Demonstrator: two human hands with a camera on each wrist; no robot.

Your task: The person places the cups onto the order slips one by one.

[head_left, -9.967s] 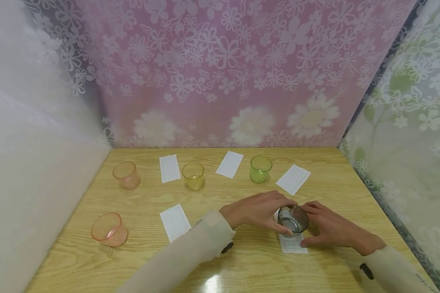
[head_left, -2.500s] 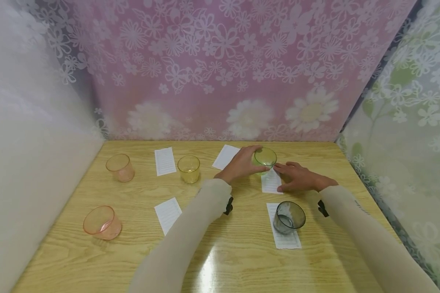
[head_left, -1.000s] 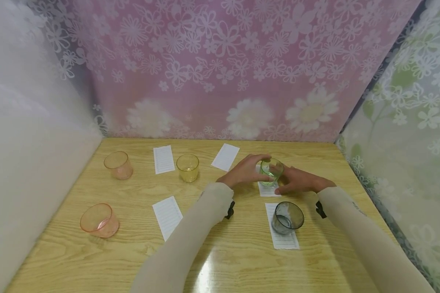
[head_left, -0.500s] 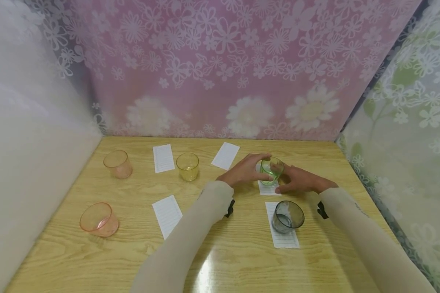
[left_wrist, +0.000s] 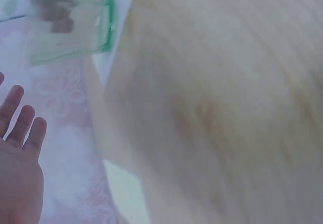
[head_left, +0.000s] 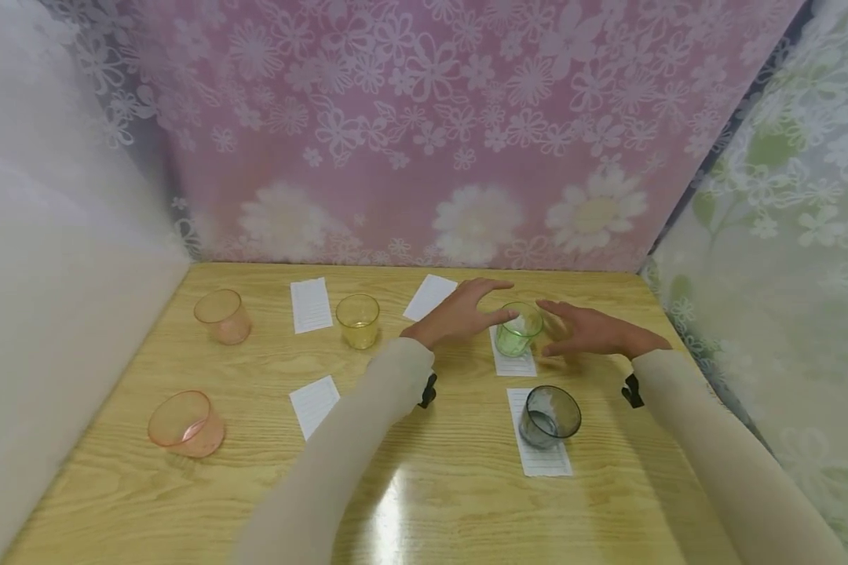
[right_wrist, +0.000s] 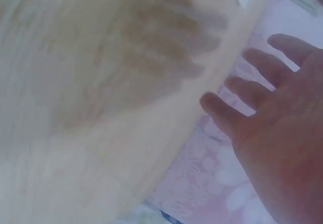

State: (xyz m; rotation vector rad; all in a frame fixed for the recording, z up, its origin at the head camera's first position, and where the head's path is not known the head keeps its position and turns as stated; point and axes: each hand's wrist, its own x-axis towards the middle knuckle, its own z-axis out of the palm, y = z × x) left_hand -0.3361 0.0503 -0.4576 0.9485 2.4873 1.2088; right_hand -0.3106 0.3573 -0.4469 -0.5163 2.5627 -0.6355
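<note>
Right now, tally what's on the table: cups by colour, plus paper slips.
Green cup: 1
Grey cup: 1
Yellow cup: 1
Pinkish-orange cups: 2
White paper slips: 5
Total: 10

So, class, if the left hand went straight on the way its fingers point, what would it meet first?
Most likely the translucent green cup, which stands between the left hand and the right hand, though the exact gap is unclear.

A translucent green cup stands upright on lined paper.
</note>
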